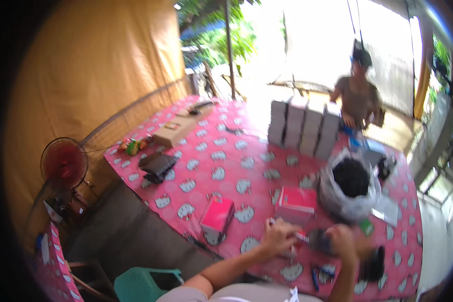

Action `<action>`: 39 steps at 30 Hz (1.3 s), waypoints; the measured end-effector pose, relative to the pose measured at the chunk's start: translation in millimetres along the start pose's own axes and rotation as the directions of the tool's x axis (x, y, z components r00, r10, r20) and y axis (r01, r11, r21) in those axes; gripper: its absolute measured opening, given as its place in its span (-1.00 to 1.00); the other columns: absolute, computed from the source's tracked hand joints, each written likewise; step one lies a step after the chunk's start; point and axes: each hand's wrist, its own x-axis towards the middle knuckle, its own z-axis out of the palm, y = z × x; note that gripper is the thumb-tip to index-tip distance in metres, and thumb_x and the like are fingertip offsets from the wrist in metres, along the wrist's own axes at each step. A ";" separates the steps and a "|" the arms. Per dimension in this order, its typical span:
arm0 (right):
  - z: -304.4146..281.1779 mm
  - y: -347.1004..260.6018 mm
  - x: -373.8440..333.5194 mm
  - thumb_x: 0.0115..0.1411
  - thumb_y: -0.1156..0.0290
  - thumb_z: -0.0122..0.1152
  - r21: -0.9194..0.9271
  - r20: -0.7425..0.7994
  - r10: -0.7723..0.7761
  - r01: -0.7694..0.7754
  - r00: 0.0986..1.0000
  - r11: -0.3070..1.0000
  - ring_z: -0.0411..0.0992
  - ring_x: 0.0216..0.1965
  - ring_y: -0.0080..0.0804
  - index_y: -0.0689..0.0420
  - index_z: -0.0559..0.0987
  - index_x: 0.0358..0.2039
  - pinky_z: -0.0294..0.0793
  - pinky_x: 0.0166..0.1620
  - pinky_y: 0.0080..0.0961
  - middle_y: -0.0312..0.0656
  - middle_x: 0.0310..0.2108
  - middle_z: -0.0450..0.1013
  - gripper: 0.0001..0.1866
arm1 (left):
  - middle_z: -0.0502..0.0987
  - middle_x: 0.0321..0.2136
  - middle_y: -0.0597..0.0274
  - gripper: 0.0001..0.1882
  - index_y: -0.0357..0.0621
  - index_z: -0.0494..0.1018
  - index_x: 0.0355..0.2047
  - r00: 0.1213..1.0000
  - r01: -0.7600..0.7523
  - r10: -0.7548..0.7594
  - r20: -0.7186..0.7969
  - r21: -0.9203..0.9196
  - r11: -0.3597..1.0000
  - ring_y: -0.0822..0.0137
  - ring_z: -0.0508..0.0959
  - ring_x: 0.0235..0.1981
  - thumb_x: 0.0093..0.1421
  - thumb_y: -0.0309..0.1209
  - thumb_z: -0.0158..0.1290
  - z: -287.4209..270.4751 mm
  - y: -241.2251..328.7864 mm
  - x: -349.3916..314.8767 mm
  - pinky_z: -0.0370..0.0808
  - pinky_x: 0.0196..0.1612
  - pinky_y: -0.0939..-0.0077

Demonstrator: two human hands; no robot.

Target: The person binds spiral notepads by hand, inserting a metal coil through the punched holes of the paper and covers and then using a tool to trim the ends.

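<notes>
Near the front edge of the table, my left hand [279, 235] is closed, its fingers bent round something small with red and white on it, too blurred to name. To its right, my right hand [343, 242] is smeared by motion, so its fingers do not show clearly. A dark grey blurred thing [319, 241] lies between the two hands, touching or close to the right one. Just beyond my left hand is a stack of pink-covered booklets [297, 197]. Another pink-topped stack [217, 214] sits further left.
A white plastic bag [328, 199] holding black material stands right of the booklets. Tall grey-white stacks [303, 126] rise behind. Cardboard boxes [173, 132] and a dark wallet-like thing [157, 165] lie left. Another person [358, 93] stands across the table. A green chair [138, 284] is near me.
</notes>
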 end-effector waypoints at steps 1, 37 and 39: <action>-7.3 -2.4 -0.5 0.01 0.22 0.25 0.146 -0.025 0.424 -0.416 0.905 0.897 0.38 -0.34 0.01 0.18 0.50 -0.44 0.35 -0.27 -0.14 -0.02 -0.43 0.41 -0.73 | 0.56 -0.31 0.42 -0.69 0.15 0.56 -0.22 0.998 0.059 -0.058 0.031 -0.029 0.998 0.29 0.41 -0.12 -0.02 -0.19 0.18 -10.1 -2.7 0.8 0.08 0.06 -0.08; -2.5 -28.5 54.2 -0.24 0.67 0.27 0.624 0.332 0.077 -0.279 0.940 0.730 0.47 -0.41 -0.55 0.17 0.56 -0.28 0.49 -0.32 -0.52 -0.30 -0.43 0.51 -0.61 | 0.41 -0.09 0.01 -0.68 -0.11 0.54 -0.37 0.967 -0.040 -0.024 -0.253 -0.246 0.968 0.09 0.44 -0.03 -0.20 -0.43 0.33 -0.6 -26.8 3.4 0.36 0.03 0.26; 17.6 -18.2 56.8 -0.24 0.62 0.36 0.178 0.199 0.132 -0.168 0.971 0.970 0.46 -0.45 -0.56 0.19 0.54 -0.32 0.50 -0.35 -0.50 -0.32 -0.46 0.49 -0.64 | 0.44 -0.14 0.05 -0.66 -0.11 0.53 -0.33 0.977 0.030 -0.110 -0.183 -0.391 0.920 0.14 0.47 -0.07 -0.19 -0.48 0.32 -12.9 -23.9 -2.4 0.41 -0.04 0.32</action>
